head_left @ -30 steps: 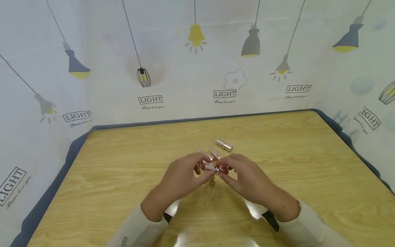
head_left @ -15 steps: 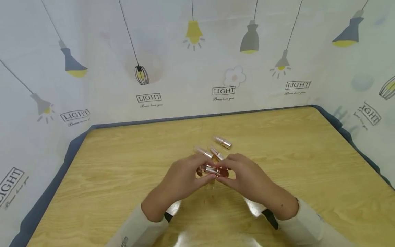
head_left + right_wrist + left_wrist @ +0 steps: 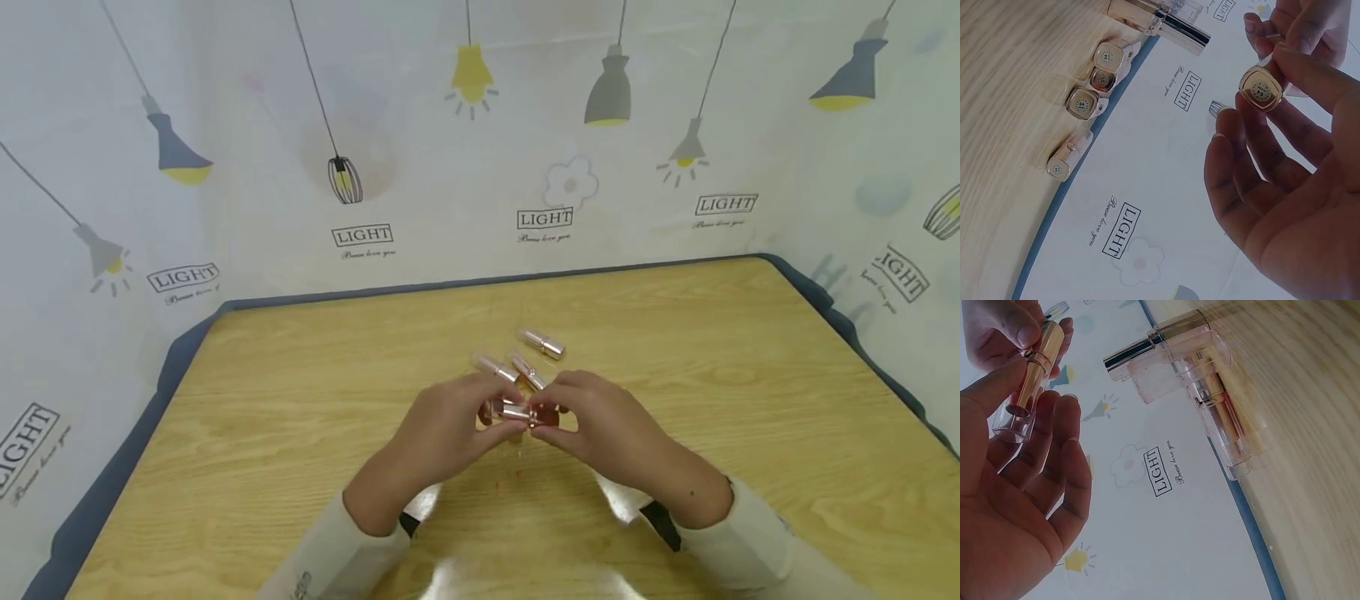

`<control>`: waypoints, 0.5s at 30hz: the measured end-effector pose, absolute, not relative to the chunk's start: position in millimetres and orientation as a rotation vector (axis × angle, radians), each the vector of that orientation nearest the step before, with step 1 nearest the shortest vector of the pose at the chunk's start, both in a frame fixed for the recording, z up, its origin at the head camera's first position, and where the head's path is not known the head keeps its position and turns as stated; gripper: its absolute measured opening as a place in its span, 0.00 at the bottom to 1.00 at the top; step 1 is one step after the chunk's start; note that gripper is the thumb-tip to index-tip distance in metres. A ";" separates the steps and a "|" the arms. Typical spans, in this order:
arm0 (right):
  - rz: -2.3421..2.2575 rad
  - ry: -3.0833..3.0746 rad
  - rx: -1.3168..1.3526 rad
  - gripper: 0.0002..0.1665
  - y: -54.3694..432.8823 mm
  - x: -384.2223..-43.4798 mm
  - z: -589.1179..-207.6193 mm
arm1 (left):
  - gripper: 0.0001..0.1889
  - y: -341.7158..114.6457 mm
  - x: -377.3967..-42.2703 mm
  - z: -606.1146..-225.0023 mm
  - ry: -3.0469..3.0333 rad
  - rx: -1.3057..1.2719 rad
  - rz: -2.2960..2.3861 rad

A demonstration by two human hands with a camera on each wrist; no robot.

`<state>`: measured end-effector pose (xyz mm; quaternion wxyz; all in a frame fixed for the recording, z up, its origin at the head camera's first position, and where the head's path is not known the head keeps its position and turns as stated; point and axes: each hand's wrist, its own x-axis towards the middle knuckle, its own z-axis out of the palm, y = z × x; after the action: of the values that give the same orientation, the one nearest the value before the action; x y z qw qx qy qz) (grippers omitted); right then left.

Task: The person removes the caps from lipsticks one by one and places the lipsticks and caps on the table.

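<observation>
A lipstick (image 3: 516, 412) with a shiny gold case and a clear cap is held in the air between both hands. My left hand (image 3: 450, 425) pinches it with thumb and forefinger from the left; in the left wrist view the clear-capped end of this lipstick (image 3: 1032, 381) points down past the left fingers. From the other side, my right hand (image 3: 607, 425) grips the end with thumb and fingertips. That gold end (image 3: 1262, 90), bearing a round label, faces the camera in the right wrist view. The fingers partly hide the middle of the case.
Beyond the hands, several similar lipsticks lie on the wooden table (image 3: 300, 417), including a far one (image 3: 542, 343), a left one (image 3: 497, 368) and a middle one (image 3: 528, 371). A printed white curtain (image 3: 450, 183) stands behind and at both sides.
The head view has tilted slightly. Between my hands the lipstick has turned a little and its case shows more fully. Both hands stay nearly in place, and the loose lipsticks lie as before.
</observation>
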<state>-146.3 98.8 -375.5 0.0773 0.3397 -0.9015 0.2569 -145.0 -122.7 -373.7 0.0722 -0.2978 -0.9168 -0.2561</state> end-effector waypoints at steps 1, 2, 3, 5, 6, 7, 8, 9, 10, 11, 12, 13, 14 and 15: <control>0.774 -2.703 1.018 0.14 98.7 -146.1 -375.5 | 0.13 -122.8 -144.7 -373.5 -2.761 -0.892 -0.773; 0.776 -2.706 1.018 0.14 98.6 -145.9 -375.6 | 0.13 -122.9 -144.5 -373.4 -2.764 -0.890 -0.773; 0.775 -2.707 1.019 0.13 98.6 -146.0 -375.9 | 0.13 -123.1 -144.3 -373.5 -2.767 -0.889 -0.774; 0.768 -2.706 1.020 0.13 98.7 -146.1 -376.0 | 0.13 -123.3 -144.2 -373.6 -2.764 -0.889 -0.773; 0.763 -2.705 1.021 0.12 98.9 -146.1 -375.7 | 0.13 -123.4 -144.2 -373.6 -2.761 -0.889 -0.770; 0.757 -2.702 1.022 0.12 99.1 -146.3 -375.5 | 0.13 -123.4 -144.3 -373.6 -2.757 -0.889 -0.765; 0.751 -2.700 1.024 0.12 99.4 -146.6 -375.3 | 0.13 -123.4 -144.4 -373.5 -2.751 -0.890 -0.759; 0.748 -2.700 1.024 0.12 99.7 -146.8 -375.1 | 0.13 -123.4 -144.6 -373.5 -2.749 -0.891 -0.759; 0.747 -2.701 1.025 0.12 100.0 -146.8 -374.7 | 0.13 -123.3 -144.7 -373.3 -2.746 -0.892 -0.759; 0.749 -2.706 1.025 0.12 100.1 -146.7 -374.1 | 0.13 -123.3 -144.6 -373.2 -2.748 -0.893 -0.762; 0.755 -2.713 1.027 0.12 100.2 -146.7 -373.7 | 0.13 -123.5 -144.4 -373.1 -2.752 -0.893 -0.767; 0.756 -2.718 1.028 0.12 100.8 -146.9 -373.0 | 0.13 -123.2 -144.6 -372.5 -2.755 -0.895 -0.772; 0.758 -2.722 1.031 0.12 101.3 -147.1 -372.2 | 0.13 -122.9 -144.8 -371.9 -2.757 -0.897 -0.778; 0.756 -2.722 1.033 0.12 101.9 -147.6 -371.4 | 0.13 -122.6 -145.2 -371.3 -2.755 -0.904 -0.783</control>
<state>-147.6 101.9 -371.4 0.0668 0.3427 -0.9029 0.2507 -145.2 -122.6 -371.3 0.0690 -0.3001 -0.9152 -0.2599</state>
